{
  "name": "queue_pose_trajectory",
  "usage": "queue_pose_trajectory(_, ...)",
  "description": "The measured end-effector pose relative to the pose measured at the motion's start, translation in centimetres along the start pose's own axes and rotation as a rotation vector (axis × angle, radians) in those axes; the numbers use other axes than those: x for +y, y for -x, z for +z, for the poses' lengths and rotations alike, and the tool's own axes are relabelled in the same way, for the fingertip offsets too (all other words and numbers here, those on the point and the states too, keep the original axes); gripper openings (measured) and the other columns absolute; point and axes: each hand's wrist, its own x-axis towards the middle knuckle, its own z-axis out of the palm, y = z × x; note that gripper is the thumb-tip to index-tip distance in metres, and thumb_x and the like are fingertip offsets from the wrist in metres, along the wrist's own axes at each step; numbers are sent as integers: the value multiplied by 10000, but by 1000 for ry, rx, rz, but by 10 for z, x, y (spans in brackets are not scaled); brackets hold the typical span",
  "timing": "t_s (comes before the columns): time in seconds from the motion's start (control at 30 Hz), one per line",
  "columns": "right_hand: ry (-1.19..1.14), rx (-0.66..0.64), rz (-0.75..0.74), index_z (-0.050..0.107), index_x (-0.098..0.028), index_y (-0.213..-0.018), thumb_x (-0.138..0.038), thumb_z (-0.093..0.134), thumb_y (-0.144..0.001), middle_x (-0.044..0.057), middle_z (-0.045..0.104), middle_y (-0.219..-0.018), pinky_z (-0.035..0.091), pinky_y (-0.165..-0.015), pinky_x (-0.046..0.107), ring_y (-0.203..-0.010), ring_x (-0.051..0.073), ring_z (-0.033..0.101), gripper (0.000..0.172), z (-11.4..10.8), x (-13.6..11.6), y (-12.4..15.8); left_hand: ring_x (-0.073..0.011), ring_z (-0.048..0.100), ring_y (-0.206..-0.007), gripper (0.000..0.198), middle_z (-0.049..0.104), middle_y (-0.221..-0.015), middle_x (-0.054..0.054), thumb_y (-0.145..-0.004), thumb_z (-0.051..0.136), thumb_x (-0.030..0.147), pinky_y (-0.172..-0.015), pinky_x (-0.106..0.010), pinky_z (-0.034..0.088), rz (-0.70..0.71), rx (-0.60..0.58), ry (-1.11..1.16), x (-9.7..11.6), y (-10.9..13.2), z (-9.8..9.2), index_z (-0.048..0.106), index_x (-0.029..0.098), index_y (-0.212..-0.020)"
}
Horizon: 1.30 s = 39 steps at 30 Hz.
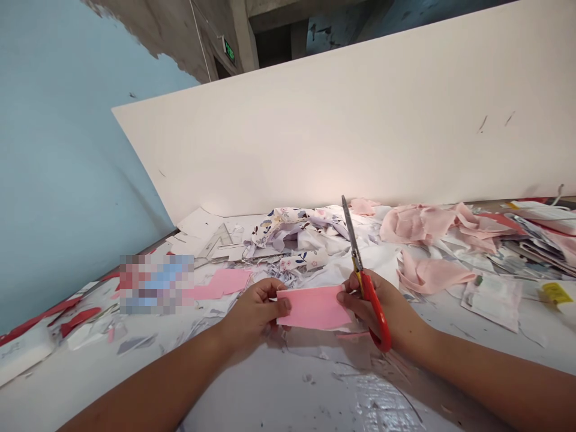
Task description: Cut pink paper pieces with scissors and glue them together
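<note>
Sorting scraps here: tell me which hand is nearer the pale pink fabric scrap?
Right. The right hand is just left of the pale pink fabric scrap; the left hand is farther left, beyond the pink sheet between them.

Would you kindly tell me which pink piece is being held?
The bright pink strip between the left hand and right hand; the pale pink scraps lie on the table.

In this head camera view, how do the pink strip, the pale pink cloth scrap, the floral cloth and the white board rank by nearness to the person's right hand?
1. Pink strip: touching the right hand, on its left.
2. Pale pink cloth scrap: just beyond, to the right.
3. Floral cloth: farther back, to the left.
4. White board: farthest, standing at the back.
</note>
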Motion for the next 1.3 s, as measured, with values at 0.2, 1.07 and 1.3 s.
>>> queue_pose_trajectory(0.2, -31, -39, 5, 410, -203, -703, -332, 551, -677, -56, 485, -583, 310, -442, 208, -458, 73, 378, 193, 2, 4, -2, -159, 601, -516, 229, 632, -612, -82, -743, 527, 273, -450, -204, 356, -167, -209, -1, 5, 6, 3, 484, 148, -929)
queue_pose_trajectory(1.07, 47, -238, -93, 445, -200, -929, -523, 426, -763, -18, 431, -686, 387, -551, 274, -595, 123, 432, 363, -16, -4, -6, -162, 638, -692, 301, 578, -821, -25, -636, 644, 304, -462, -173, 437, 273, 452, 129, 23, -4, -10, 523, 165, -873)
queue_pose_trajectory(1.3, 169, -274, 41, 423, -210, -1020, -564, 486, -681, -14, 414, -716, 419, -594, 299, -653, 151, 444, 494, -17, -14, 3, -186, 643, -724, 353, 591, -886, -51, -655, 624, 329, -487, -197, 452, 328, 473, 78, 25, 0, -7, 507, 173, -950)
